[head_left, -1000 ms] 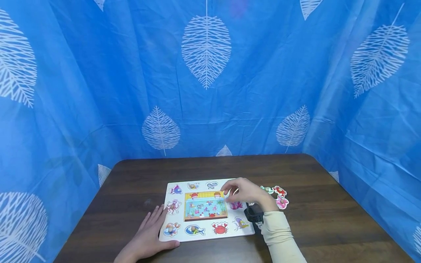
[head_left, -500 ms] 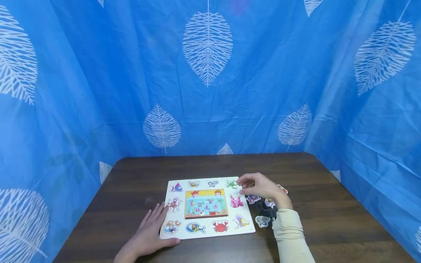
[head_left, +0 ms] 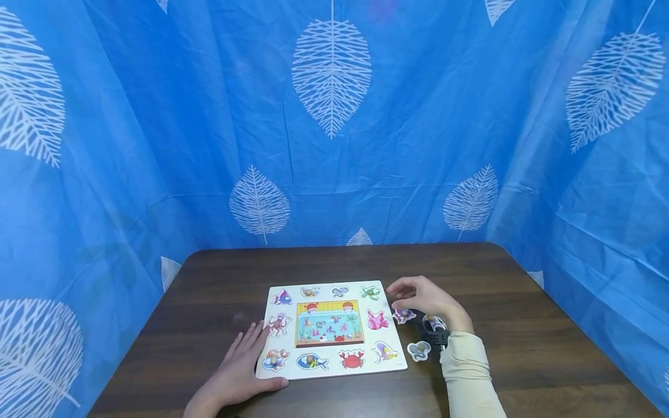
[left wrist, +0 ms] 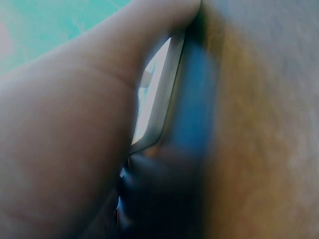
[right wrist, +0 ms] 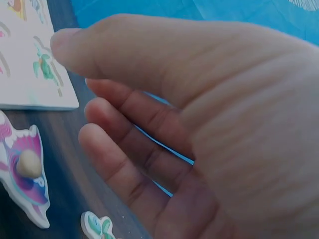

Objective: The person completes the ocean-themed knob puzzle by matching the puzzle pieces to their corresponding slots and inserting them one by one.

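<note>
A white wooden puzzle board (head_left: 335, 371) with sea-animal pictures around a fish-tank picture lies on the table. My left hand (head_left: 235, 366) rests at its left edge, fingers spread and thumb along the front corner. My right hand (head_left: 425, 299) hovers just off the board's upper right side, fingers loosely bent with nothing between them, as the right wrist view confirms. Beneath it lies a purple fish puzzle piece (right wrist: 30, 167) with a round wooden knob. A grey knobbed puzzle piece (head_left: 418, 350) lies nearer the front, right of the board.
Another puzzle piece (head_left: 432, 322) shows partly beneath the right wrist. In the right wrist view, a green-and-white piece (right wrist: 97, 226) lies on the dark wooden table (head_left: 522, 348). Knobbed pieces sit in several board places, among them a blue fish (head_left: 312, 361). A blue curtain (head_left: 334, 174) surrounds the table.
My right hand has moved right, from over the board to beyond its edge, uncovering the green turtle picture and the purple fish piece. My left hand stays at the board's left edge.
</note>
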`<state>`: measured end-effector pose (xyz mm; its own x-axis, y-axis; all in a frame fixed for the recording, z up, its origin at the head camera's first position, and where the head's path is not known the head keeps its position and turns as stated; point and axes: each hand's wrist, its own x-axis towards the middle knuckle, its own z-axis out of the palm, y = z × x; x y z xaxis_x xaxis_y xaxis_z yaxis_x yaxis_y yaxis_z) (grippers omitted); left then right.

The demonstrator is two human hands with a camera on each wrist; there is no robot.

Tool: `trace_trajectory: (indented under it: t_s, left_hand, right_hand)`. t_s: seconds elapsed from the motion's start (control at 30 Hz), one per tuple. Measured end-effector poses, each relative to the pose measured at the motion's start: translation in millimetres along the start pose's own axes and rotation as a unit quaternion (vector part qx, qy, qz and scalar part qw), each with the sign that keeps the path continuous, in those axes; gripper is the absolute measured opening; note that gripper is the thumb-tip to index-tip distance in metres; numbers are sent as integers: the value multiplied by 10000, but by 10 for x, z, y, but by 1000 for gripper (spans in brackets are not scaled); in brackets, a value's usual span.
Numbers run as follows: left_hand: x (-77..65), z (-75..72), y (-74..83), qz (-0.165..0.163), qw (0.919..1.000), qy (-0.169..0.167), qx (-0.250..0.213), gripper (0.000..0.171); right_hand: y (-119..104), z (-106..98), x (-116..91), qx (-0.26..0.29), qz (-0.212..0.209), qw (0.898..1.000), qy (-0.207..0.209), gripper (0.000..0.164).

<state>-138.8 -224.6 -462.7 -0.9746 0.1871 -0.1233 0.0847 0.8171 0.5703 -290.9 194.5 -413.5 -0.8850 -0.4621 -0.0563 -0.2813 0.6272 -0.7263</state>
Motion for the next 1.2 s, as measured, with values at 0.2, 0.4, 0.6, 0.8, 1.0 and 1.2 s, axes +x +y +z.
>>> trace_trajectory:
  t_s: [0.2, 0.4, 0.6, 0.8, 1.0, 1.2]
  left_hand:
    - [12, -9, 17, -35, 10000, -24, -2, 124]
    - [-7, 2, 19, -58, 10000, -14, 39, 124]
    - [-16, -12, 15, -70, 9999, 32, 72, 125]
    - [-16, -35, 4, -51, 10000, 18, 48, 124]
    - [-13, -37, 4, -15, 10000, 1, 57, 124]
    - [-2, -19, 28, -66, 10000, -16, 31, 124]
  right_hand:
    - [87, 17, 3, -300, 372, 9988, 42, 31]
    - [151, 80, 8, -342, 517, 9980, -108, 25]
    - [115, 79, 9, -341, 348, 9986, -206, 22]
    - [48, 85, 4, -308, 616, 9973, -262, 21]
    - [49, 99, -15, -337, 665, 9963, -429, 17]
    - [34, 86, -36, -416, 866, 9948, -344, 17]
